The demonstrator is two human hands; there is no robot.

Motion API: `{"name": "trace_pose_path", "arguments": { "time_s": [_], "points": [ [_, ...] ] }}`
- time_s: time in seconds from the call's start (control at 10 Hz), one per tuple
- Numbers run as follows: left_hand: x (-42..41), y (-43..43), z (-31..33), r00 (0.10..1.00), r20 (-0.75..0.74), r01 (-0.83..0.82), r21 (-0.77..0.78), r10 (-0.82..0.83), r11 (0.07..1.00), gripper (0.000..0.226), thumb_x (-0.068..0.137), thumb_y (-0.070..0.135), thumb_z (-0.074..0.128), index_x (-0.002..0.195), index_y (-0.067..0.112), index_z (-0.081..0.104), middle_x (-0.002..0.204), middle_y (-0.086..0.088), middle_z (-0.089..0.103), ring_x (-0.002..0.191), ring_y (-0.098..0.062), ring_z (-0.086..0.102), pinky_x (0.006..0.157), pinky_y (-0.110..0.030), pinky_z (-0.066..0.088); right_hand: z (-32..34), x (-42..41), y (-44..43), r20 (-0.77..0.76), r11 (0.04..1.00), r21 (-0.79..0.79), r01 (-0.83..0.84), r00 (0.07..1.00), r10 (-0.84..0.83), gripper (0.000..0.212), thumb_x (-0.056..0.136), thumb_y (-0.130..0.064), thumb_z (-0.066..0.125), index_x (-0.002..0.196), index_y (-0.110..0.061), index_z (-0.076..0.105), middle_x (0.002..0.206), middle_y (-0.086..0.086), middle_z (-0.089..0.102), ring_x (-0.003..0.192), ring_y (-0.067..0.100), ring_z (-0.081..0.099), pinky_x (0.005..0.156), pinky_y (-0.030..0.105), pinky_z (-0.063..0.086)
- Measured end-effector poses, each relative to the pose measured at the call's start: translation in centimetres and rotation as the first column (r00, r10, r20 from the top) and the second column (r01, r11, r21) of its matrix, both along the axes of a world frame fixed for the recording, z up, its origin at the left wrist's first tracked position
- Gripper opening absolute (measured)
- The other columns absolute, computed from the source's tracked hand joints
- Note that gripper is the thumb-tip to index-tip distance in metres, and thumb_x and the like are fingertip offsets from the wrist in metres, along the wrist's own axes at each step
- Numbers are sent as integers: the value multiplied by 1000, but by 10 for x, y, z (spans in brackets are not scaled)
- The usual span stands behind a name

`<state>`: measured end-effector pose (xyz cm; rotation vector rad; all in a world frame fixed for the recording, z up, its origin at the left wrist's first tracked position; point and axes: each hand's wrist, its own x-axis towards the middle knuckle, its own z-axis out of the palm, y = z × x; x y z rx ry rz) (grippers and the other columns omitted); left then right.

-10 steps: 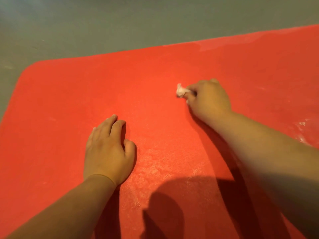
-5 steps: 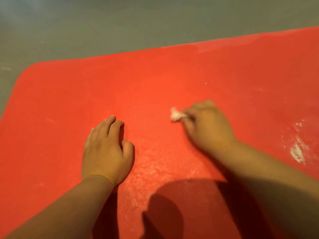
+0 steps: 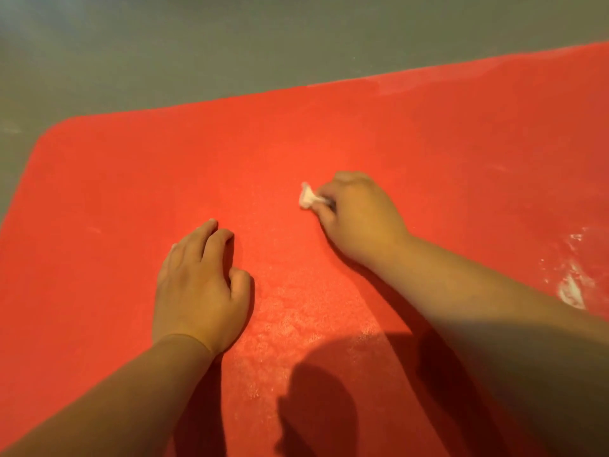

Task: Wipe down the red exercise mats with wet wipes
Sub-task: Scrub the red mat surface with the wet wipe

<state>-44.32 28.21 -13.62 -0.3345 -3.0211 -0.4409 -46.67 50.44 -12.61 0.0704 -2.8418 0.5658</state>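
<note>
A red exercise mat [image 3: 164, 166] fills most of the view, its rounded corner at the upper left. My right hand [image 3: 359, 219] grips a small crumpled white wet wipe [image 3: 307, 196] and presses it onto the mat near the middle; only the wipe's left end shows past my fingers. My left hand [image 3: 197, 288] rests flat on the mat to the lower left of the wipe, fingers relaxed and holding nothing.
Grey floor [image 3: 197, 44] lies beyond the mat's far edge and left side. A white smear [image 3: 571, 288] marks the mat at the right. A pale damp patch [image 3: 296, 328] shows between my arms. A head shadow falls on the mat at the bottom.
My right hand with the wipe drew back toward me along the mat, then slid slightly away and to the left. My left hand stayed in place.
</note>
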Motion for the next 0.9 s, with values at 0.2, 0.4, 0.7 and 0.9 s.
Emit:
{"name": "trace_pose_path", "arguments": {
  "time_s": [0.2,0.4,0.7,0.9],
  "points": [
    [1,0,1,1000,14,0,-8,0,1000,56,77,30,38,128,14,52,145,-7,42,134,-28,36,113,-48,27,9,-22,99,89,886,275,372,908,-409,24,92,-17,51,97,-1,68,99,27,61,93,40,58,77,42,42],
    [0,0,1,1000,-12,-5,1,5,1000,59,75,33,34,126,12,54,143,-9,45,131,-29,39,111,-50,30,5,-28,-5,53,984,50,170,983,-173,44,101,-37,33,101,-8,66,104,14,59,99,31,53,83,37,38],
    [0,0,0,1000,2,-6,12,6,1000,54,76,28,40,126,13,54,144,-8,45,132,-28,38,112,-48,28,3,5,6,71,995,-7,-95,993,95,33,93,-43,52,97,-15,70,92,9,58,94,29,54,83,35,40],
    [-1,0,1,1000,11,-18,34,18,999,53,77,28,39,127,15,54,144,-5,45,131,-26,38,113,-47,27,4,-41,4,83,973,-44,228,971,-223,19,87,-23,60,102,-16,68,106,10,65,101,28,57,81,32,38]
  ]
}}
